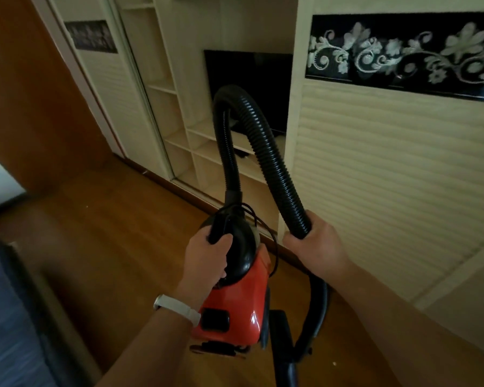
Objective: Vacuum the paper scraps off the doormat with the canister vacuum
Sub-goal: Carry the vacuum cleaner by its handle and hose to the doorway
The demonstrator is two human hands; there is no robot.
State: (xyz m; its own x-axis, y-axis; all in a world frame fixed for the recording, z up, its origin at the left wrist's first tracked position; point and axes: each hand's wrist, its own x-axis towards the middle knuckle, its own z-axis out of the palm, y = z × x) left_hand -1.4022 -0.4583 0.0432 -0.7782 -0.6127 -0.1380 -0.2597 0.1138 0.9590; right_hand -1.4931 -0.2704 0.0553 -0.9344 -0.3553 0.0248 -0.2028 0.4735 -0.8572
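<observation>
A red canister vacuum (235, 303) with a black top hangs above the wooden floor in the lower middle. My left hand (207, 258) grips its black carry handle (221, 227). A black ribbed hose (271, 152) rises from the canister's front, arches over and comes down to my right hand (316, 247), which grips the hose near its lower end. Below that hand a smooth black curved tube (316, 317) runs down toward the floor. A thin black cord (266, 227) loops by the canister. No doormat or scraps on it are in view.
A cream wardrobe with a slatted sliding door (389, 177) and a black floral panel (403, 51) stands right ahead. Open shelves hold a dark television (249, 85). A brown door (25, 93) is at the left. A blue-grey furniture edge (9, 317) fills the lower left.
</observation>
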